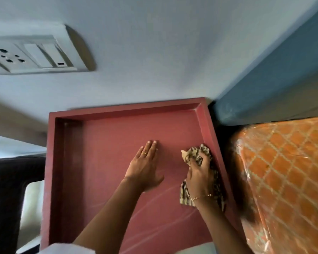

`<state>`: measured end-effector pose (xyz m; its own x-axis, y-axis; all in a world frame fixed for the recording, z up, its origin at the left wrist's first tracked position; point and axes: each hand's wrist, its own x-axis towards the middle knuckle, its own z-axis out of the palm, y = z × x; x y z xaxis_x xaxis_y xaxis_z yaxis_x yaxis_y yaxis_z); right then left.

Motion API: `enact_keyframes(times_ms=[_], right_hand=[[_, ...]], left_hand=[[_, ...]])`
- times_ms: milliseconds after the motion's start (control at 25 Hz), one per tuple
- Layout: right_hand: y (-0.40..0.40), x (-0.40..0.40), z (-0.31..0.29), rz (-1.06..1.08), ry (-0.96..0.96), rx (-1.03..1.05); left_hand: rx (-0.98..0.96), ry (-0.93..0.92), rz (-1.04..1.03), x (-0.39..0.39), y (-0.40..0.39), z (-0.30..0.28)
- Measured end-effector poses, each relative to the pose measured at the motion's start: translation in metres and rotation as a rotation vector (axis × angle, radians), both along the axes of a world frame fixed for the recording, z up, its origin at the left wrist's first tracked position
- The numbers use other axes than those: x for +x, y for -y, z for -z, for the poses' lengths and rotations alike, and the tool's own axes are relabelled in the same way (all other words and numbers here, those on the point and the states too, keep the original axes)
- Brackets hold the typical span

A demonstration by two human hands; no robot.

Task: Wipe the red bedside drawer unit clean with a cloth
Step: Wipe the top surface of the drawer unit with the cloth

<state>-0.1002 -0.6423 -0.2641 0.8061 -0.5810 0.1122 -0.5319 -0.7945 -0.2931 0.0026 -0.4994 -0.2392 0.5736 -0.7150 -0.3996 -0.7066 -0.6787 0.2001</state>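
**Cloth at the right rim of the red tray-top**

Nearest the camera, a white sleeve edge (66,249) shows at the bottom, with both forearms reaching up over the red bedside drawer unit (106,180). The unit's matte red top is recessed, with a raised rim on the left, far and right sides; faint pale streaks cross its near half. The right hand (200,177) has its fingers curled round a crumpled striped beige-and-dark cloth (196,153), bunched against the surface just beside the right rim, with more cloth trailing under the wrist, which wears a thin gold bracelet. The left hand (145,162) lies flat on the middle of the top, fingers straight and together, a gold ring on one. The left half and far strip of the recess are bare.

Right of the unit, across a dark gap, lies an orange lattice-patterned mattress in clear plastic wrap (283,180), with a blue headboard (273,79) beyond. The unit's far rim meets a pale grey wall (154,52) carrying a white socket-and-switch panel (31,55).
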Motion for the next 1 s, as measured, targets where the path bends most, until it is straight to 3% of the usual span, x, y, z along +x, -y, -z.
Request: enact_keyframes(times_ms=[160,280,480,600,840,1000], right_hand=[[0.013,0.028,0.000,0.003,-0.056,0.064],[0.027,0.064,-0.002,-0.007,-0.114,-0.013],[0.013,-0.018,0.013,-0.130,-0.068,-0.118],[0.006,-0.047,0.011,-0.146,-0.090,-0.063],[0.032,0.060,0.004,-0.138,0.035,0.047],[0.010,0.008,0.002,-0.348,0.112,0.103]], left_hand=[[0.101,0.002,-0.028,-0.011,0.011,-0.004],[0.129,0.005,-0.023,-0.013,0.012,-0.005],[0.146,0.055,-0.011,-0.016,0.010,-0.003],[0.115,0.064,0.004,-0.017,0.008,0.002],[0.056,0.180,0.041,-0.015,0.002,0.016],[0.023,0.187,-0.011,-0.017,-0.004,0.013]])
